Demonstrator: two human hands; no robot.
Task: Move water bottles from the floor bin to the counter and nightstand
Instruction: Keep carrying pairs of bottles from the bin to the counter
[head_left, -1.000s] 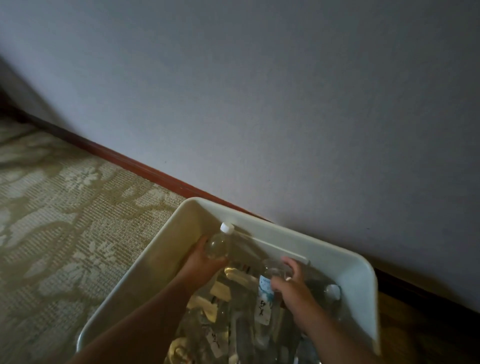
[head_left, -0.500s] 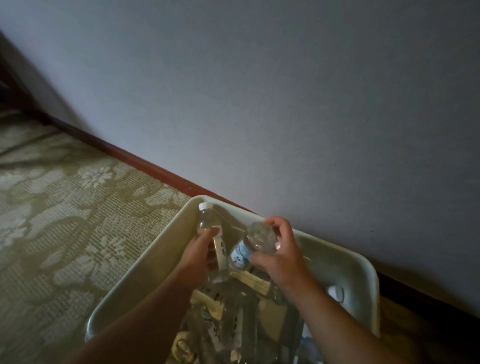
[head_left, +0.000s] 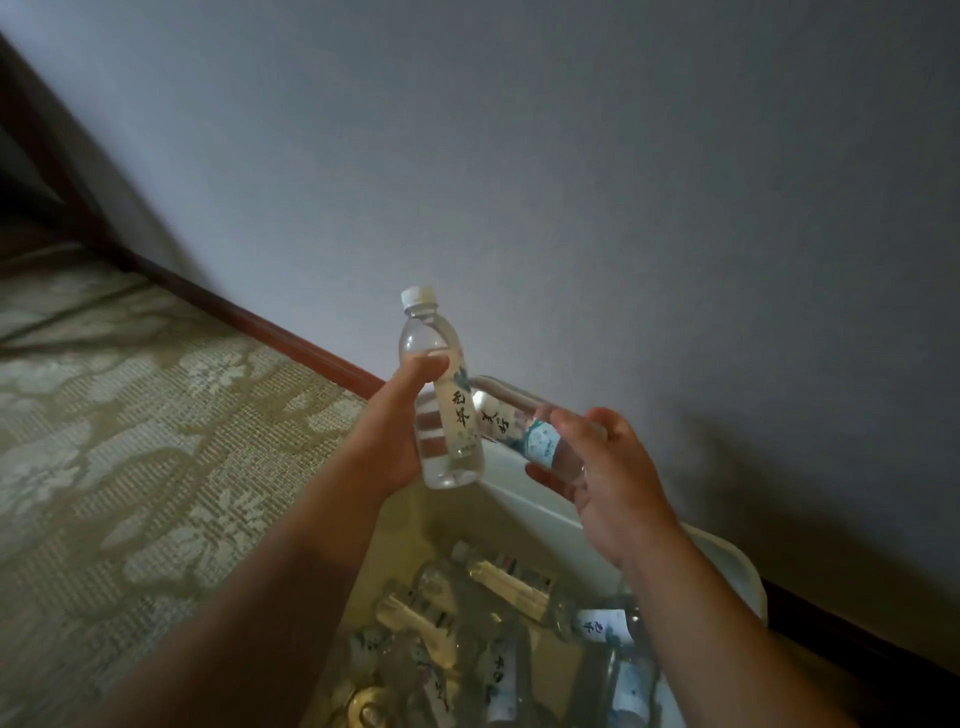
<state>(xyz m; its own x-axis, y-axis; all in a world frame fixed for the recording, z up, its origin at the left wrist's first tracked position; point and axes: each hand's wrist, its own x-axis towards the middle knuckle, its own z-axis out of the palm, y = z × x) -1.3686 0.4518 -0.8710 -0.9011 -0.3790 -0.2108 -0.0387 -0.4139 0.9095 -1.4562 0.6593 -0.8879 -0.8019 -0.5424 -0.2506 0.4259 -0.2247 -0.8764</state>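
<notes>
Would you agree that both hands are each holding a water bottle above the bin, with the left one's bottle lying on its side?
Not quite. In the head view, the left hand holds its bottle roughly upright, white cap on top. It is the bottle in the right hand that lies tilted on its side. The rest stands: each hand grips one bottle above the bin.

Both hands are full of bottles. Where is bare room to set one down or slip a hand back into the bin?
Bare patterned carpet lies left of the white plastic bin, up to the red-brown baseboard. Inside, lying clear bottles crowd it; only the near-left inner wall shows bare.
</notes>
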